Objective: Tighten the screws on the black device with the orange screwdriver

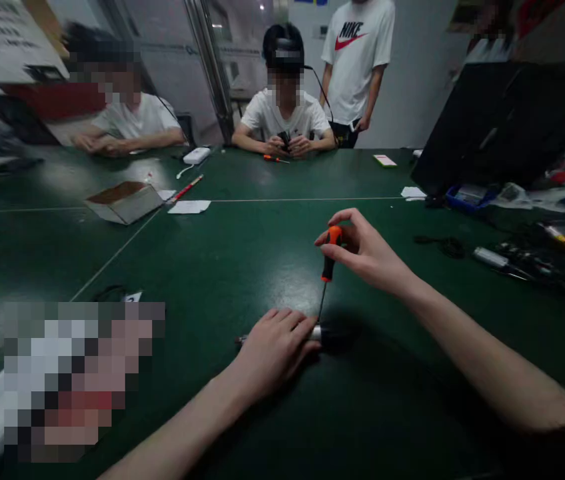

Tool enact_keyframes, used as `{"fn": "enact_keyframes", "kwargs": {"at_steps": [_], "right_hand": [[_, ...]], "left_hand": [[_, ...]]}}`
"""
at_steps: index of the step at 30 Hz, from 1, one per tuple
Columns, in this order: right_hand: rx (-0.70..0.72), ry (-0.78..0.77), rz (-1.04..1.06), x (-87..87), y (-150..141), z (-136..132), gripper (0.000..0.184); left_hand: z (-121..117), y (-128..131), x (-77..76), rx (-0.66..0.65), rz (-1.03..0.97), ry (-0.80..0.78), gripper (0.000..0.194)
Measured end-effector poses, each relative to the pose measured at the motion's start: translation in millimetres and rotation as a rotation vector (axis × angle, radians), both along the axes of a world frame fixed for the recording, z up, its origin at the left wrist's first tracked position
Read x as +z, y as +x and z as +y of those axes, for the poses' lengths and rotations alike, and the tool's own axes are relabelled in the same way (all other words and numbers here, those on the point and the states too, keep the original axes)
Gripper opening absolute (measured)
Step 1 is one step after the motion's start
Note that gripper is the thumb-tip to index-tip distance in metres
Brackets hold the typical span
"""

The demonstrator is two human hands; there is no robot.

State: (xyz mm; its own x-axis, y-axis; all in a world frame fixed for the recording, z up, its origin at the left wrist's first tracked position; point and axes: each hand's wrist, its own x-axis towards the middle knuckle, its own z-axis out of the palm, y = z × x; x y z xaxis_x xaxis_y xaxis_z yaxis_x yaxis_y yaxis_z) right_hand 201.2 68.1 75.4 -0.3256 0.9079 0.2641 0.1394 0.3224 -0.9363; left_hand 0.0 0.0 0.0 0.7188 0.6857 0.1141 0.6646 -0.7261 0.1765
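Observation:
My right hand (362, 248) grips the top of an orange and black screwdriver (330, 263) between thumb and fingers. The screwdriver is nearly upright, tilted a little, and its thin shaft points down to a silver and black cylindrical device (317, 333) lying on the table. Over that device lies my left hand (280, 340), its fingers wrapped round it and pressing it to the tabletop. Most of the device is hidden under the hand; a narrow metal end sticks out on the left. Whether the tip sits in a screw is too small to tell.
A cardboard box (125, 202) and white paper (189, 207) lie on the green table (242, 253) at the left. A dark monitor (507, 127), a blue tray (470, 198) and tangled cables (552, 260) occupy the right. Several people are across the table, one holding a small dark object.

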Motion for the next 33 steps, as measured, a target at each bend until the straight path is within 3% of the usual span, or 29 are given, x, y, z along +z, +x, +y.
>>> {"fn": "enact_keyframes", "kwargs": {"at_steps": [9, 18, 21, 27, 33], "right_hand": [[0.046, 0.214, -0.17, -0.9, 7.0, 3.4, 0.027], [-0.022, 0.126, -0.066, -2.8, 0.7, 0.7, 0.032], [0.012, 0.087, -0.032, -4.0, -0.3, 0.4, 0.033], [0.058, 0.175, -0.104, -2.5, 2.7, 1.5, 0.027], [0.066, 0.141, -0.074, -4.2, 1.1, 2.0, 0.025]], "left_hand": [[-3.1, -2.3, 4.8, -0.002, -0.006, -0.007, 0.023], [-3.5, -4.0, 6.7, -0.002, -0.001, -0.003, 0.025], [-3.3, -3.9, 7.1, -0.005, 0.005, 0.006, 0.025], [-3.2, -5.4, 1.3, -0.008, -0.02, -0.002, 0.023], [-4.4, -5.3, 3.7, 0.008, -0.026, -0.024, 0.022]]}}
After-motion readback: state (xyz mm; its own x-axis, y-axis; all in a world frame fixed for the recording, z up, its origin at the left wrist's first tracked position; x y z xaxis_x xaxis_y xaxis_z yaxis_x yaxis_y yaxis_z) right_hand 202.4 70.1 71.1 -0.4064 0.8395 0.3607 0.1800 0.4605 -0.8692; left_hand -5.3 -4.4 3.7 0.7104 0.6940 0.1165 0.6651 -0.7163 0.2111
